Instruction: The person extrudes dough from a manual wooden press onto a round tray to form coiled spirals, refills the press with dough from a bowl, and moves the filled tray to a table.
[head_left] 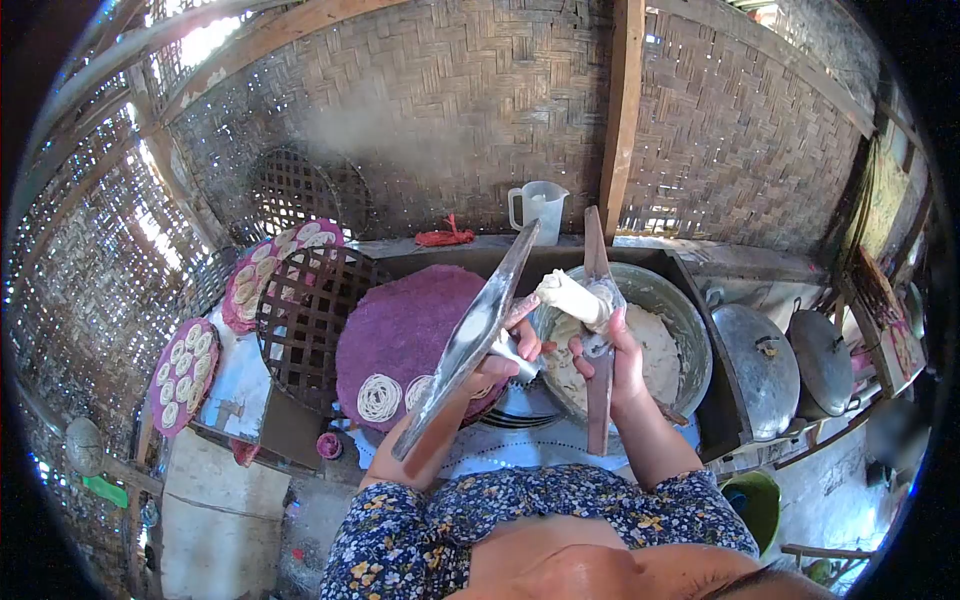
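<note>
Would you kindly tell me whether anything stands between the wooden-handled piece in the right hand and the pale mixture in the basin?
Nothing visible does: the right hand holds the wooden-handled piece over the pale mixture in the basin, though hand and piece hide part of it from this view.

Table (738,420): wooden-sided, spread with a pale blue cloth (470,455), the wide basin (694,320) standing on it.
Left of the basin: a round purple mat (395,330) (white coils (380,398) along its front edge).
Behind the basin: a ledge (720,258), pitcher (543,205) and red plastic bundle (445,238) to its left.
</note>
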